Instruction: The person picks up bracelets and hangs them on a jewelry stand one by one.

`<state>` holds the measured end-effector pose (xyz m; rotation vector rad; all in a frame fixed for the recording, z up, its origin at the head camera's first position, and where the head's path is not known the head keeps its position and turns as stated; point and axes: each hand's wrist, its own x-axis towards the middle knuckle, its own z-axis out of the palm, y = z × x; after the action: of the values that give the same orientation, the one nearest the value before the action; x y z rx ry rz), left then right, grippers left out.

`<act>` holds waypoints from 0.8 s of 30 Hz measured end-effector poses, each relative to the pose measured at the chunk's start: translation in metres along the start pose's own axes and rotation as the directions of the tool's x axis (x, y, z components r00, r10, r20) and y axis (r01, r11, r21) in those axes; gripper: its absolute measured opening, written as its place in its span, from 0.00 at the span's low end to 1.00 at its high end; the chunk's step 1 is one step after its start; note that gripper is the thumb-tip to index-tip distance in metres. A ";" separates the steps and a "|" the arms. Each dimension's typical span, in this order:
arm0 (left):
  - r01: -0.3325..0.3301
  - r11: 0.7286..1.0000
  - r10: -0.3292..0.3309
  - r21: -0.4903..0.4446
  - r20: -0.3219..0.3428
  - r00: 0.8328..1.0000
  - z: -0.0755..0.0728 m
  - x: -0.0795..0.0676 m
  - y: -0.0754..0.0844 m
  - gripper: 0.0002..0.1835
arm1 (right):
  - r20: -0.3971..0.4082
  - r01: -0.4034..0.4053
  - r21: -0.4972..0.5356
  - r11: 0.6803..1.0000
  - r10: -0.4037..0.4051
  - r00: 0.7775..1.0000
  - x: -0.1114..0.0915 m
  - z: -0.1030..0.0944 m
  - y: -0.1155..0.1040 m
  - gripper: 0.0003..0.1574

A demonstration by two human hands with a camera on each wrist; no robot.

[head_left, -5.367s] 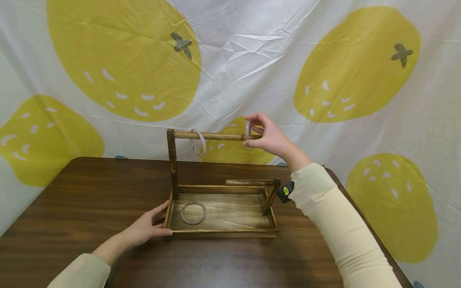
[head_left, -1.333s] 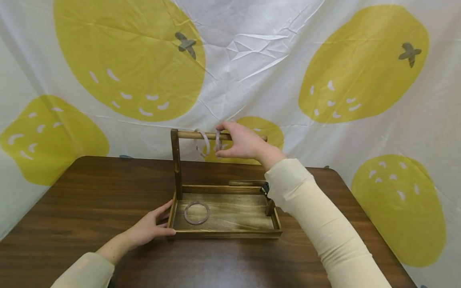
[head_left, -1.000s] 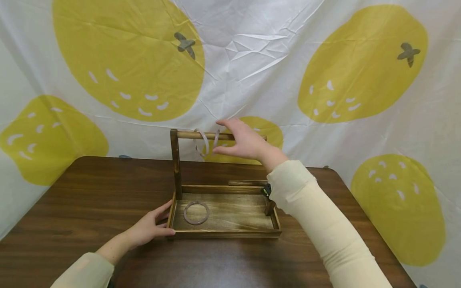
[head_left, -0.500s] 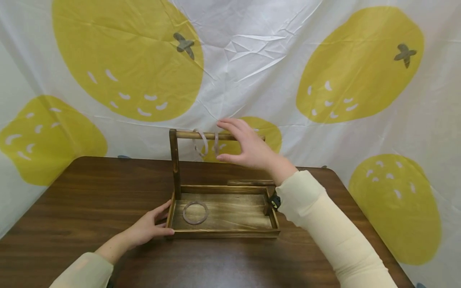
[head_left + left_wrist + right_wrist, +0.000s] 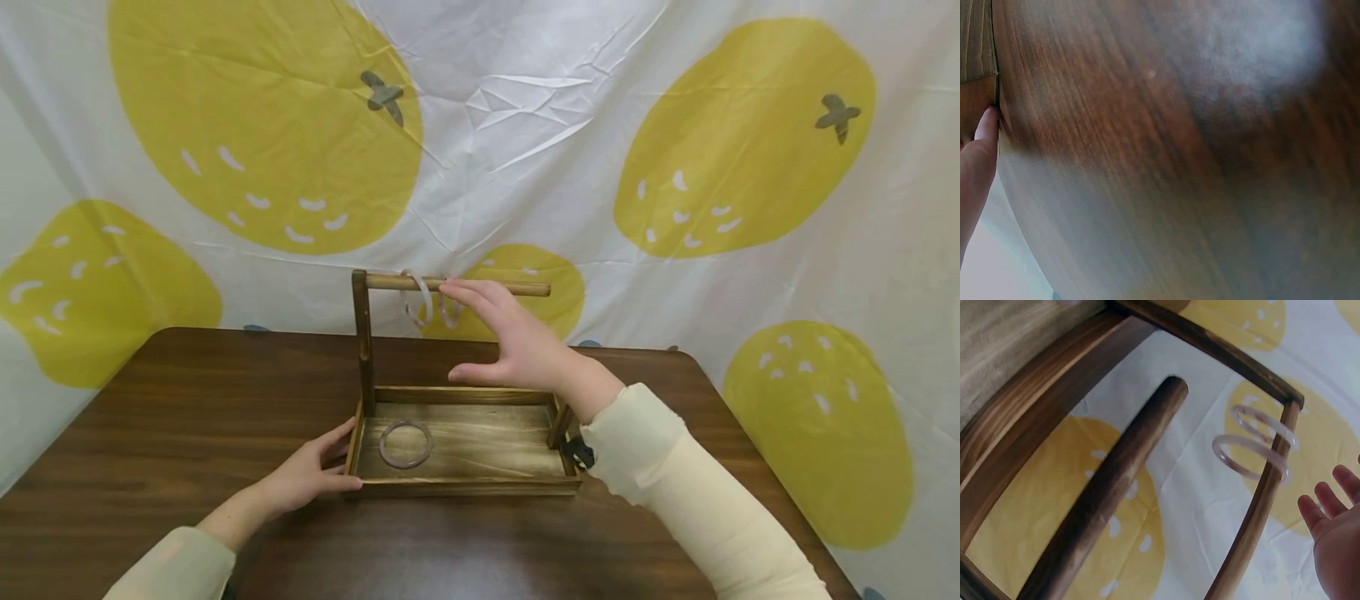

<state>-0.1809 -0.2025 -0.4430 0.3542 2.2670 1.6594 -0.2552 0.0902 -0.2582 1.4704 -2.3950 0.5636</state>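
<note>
A wooden stand (image 5: 465, 487) with a shallow tray base has a tall post and a high bar (image 5: 525, 289) on its left. Two pale pinkish bangles hang from that bar: the left bangle (image 5: 428, 300) and, just right of it, the second bangle (image 5: 1254, 445). A third bangle (image 5: 406, 465) lies flat in the tray's left part. My right hand (image 5: 521, 342) holds nothing; its fingers stretch forward, overlapping the second bangle in the head view, thumb apart below. My left hand (image 5: 303, 477) rests against the tray's left end, thumb at the front corner.
A shorter post (image 5: 559, 427) rises at the tray's right end; its low bar (image 5: 1110, 475) shows in the right wrist view. Under the stand is a brown wooden table (image 5: 247, 375). Behind hangs a white cloth (image 5: 525, 183) printed with yellow fruit.
My right hand carried the second bangle leftward along the high bar, let go of it, then spread its fingers and moved lower. The left hand stays at the tray.
</note>
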 end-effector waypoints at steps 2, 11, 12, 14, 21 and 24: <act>0.001 1.000 -0.001 -0.007 0.001 1.000 0.000 0.000 -0.001 0.55 | 0.007 0.021 0.005 1.000 -0.021 1.000 -0.001 0.003 -0.003 0.56; 0.009 1.000 -0.009 -0.005 0.001 1.000 -0.001 -0.001 0.002 0.55 | 0.080 0.123 -0.018 0.992 -0.121 0.989 -0.006 0.018 -0.014 0.55; 0.014 1.000 -0.014 -0.009 -0.001 1.000 -0.001 -0.001 0.002 0.55 | 0.090 0.132 -0.016 0.991 -0.130 0.987 -0.006 0.021 -0.015 0.55; 0.013 1.000 -0.013 -0.003 -0.003 1.000 -0.002 -0.001 0.003 0.55 | 0.114 0.142 -0.022 0.990 -0.138 0.984 -0.007 0.027 -0.017 0.54; 0.004 1.000 -0.004 0.004 -0.006 1.000 0.000 -0.001 0.003 0.54 | 0.191 0.148 -0.040 0.988 -0.138 0.972 -0.009 0.053 -0.021 0.53; -0.005 1.000 0.005 0.011 -0.004 1.000 0.001 -0.001 0.004 0.54 | 0.212 0.139 -0.035 0.990 -0.128 0.969 -0.010 0.064 -0.021 0.53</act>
<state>-0.1793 -0.2012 -0.4394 0.3602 2.2805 1.6524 -0.2343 0.0602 -0.3151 1.7306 -2.4186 0.3297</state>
